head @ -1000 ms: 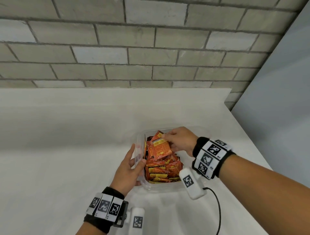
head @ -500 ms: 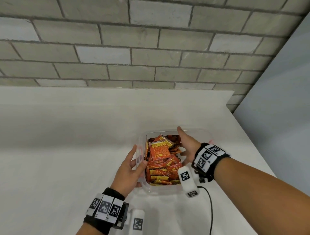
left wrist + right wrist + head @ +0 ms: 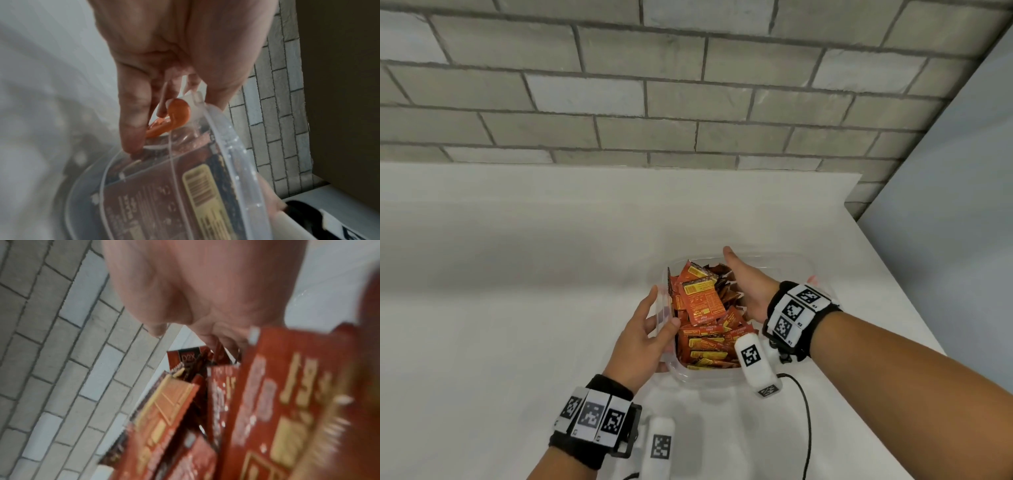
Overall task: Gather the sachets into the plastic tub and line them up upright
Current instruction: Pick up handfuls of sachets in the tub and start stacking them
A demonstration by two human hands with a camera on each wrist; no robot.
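A clear plastic tub [image 3: 736, 378] is seen on the white bench [image 3: 500, 308], toward 5 o'clock in the head view, packed with red and yellow sachets [image 3: 703, 308] that lie in a loose heap, several tilted. The tub's wall at 9 o'clock is gripped by the left hand [image 3: 638, 339], thumb over the rim and fingers outside. The right hand [image 3: 748, 286] is held inside the tub at 3 o'clock of the heap, fingers straight and together, palm against the sachets. A grey brick wall [image 3: 654, 85] stands at 12 o'clock.
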